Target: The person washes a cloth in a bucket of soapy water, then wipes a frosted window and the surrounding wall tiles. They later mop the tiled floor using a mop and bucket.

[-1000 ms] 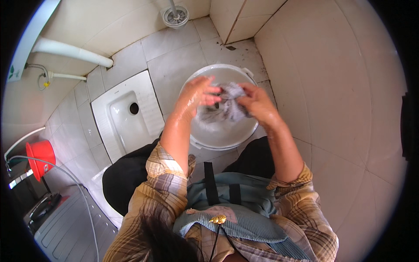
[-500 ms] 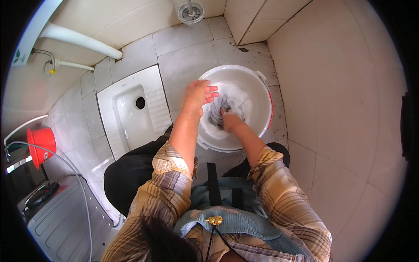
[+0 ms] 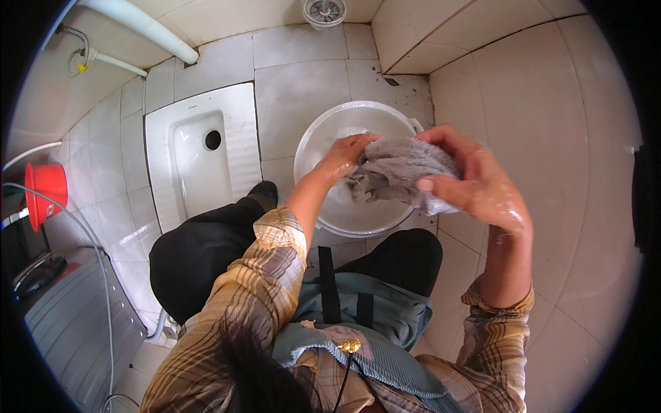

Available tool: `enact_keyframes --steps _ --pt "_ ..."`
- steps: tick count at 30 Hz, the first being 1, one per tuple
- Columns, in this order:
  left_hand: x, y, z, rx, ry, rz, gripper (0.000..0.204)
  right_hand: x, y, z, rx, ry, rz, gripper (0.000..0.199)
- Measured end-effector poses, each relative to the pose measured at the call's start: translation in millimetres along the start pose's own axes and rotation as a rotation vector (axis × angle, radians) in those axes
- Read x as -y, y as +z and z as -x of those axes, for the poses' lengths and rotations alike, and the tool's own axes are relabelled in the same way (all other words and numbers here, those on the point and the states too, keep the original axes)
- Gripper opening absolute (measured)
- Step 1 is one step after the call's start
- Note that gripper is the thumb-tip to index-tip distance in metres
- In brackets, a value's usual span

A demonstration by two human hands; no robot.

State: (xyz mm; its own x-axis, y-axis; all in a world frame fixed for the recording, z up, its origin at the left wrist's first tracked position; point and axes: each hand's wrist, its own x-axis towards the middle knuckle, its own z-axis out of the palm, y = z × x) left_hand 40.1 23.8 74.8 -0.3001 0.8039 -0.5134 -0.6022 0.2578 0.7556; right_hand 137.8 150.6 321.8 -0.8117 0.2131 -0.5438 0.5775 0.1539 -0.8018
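Vs. 0.5 s ago: both hands have risen out of the white basin [image 3: 313,148]; the grey wet cloth [image 3: 399,172] is now lifted above the basin's right half. Left hand [image 3: 344,153] pinches the cloth's left end, fingers closed on it; right hand [image 3: 475,180] is wrapped round its right end, wet and shiny. Floor left of the basin is taken by a squat toilet pan [image 3: 200,148]; tiled wall [image 3: 551,138] stands close on the basin's right; a floor drain [image 3: 323,10] lies beyond the basin, cut by the frame edge. Basin's near rim hidden behind forearm & knees; contents hard to make out.
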Motion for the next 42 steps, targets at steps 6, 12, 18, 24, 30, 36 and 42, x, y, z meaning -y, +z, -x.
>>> enact_keyframes --steps 6,12,18,24,30,36,42 --pt "9.9 3.5 2.2 0.216 0.179 -0.351 0.047 21.4 -14.9 -6.1 -0.029 -0.254 -0.352 0.065" --pt "32.6 11.7 8.3 0.135 -0.265 0.384 0.067 -19.4 -19.9 -53.6 -0.187 -0.189 -0.482 0.059" --pt "34.3 9.1 18.9 0.25 -0.23 0.86 0.088 -103.9 45.5 -58.8 -0.138 -0.101 -0.11 0.064" --pt "25.1 21.8 21.7 0.001 -0.251 0.905 0.034 -152.7 65.5 -39.0 -0.195 -0.176 -0.015 0.05" --pt "-26.5 44.9 38.0 0.198 -0.236 1.104 0.034 -208.8 63.0 -65.2 -0.18 0.205 -1.324 0.077" --pt "-36.1 64.7 75.1 0.104 -0.217 1.045 0.047 -156.1 91.3 -84.0 -0.028 -0.301 -1.662 0.071" --pt "-22.8 36.8 83.7 0.137 -0.32 0.829 0.048 -164.5 70.1 -113.4 -0.284 -0.032 -1.171 0.031"
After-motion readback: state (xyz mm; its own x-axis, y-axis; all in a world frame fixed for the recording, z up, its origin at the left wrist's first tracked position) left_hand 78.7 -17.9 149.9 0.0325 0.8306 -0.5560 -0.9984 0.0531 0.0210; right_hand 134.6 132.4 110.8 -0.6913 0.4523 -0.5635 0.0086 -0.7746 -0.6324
